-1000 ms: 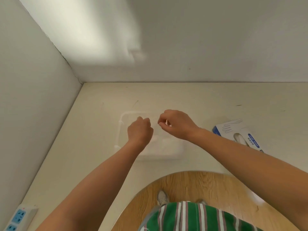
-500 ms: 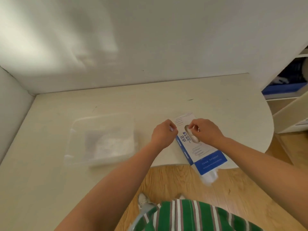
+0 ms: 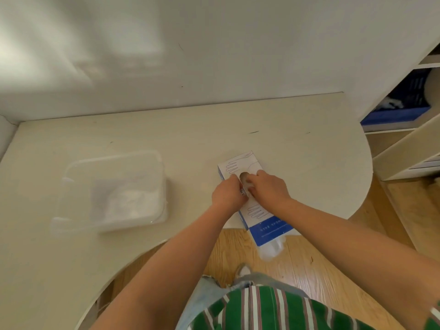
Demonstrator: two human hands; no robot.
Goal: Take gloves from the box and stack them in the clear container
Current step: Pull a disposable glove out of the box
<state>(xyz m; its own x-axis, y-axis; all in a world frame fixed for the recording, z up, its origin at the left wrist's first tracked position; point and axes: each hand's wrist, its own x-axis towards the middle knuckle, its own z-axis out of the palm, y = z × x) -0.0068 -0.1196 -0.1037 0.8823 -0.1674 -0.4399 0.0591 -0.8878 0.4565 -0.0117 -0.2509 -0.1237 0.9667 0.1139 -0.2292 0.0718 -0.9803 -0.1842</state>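
White and blue card makes up the glove box point(image 3: 256, 210), which lies flat on the table point(image 3: 285, 139), well to the right of the clear container point(image 3: 114, 158). Its blue near end juts past the table's edge over the wooden floor point(image 3: 309, 263). Outlines of hands are printed on its top, and a clear film glove point(image 3: 272, 248) hangs from the near end. The container holds a pale, crumpled pile of gloves point(image 3: 133, 201).

Your right hand point(image 3: 269, 189) has its fingers curled at the oval opening, pinching a bit of clear film there. Your left hand point(image 3: 227, 195) is curled at the opening's left side. I cannot tell what it grips, since its own back hides the fingertips.

Half a second ago your hands sat apart on either side of the opening. Now they are drawn in almost knuckle to knuckle over it. The box still overhangs the edge as before.
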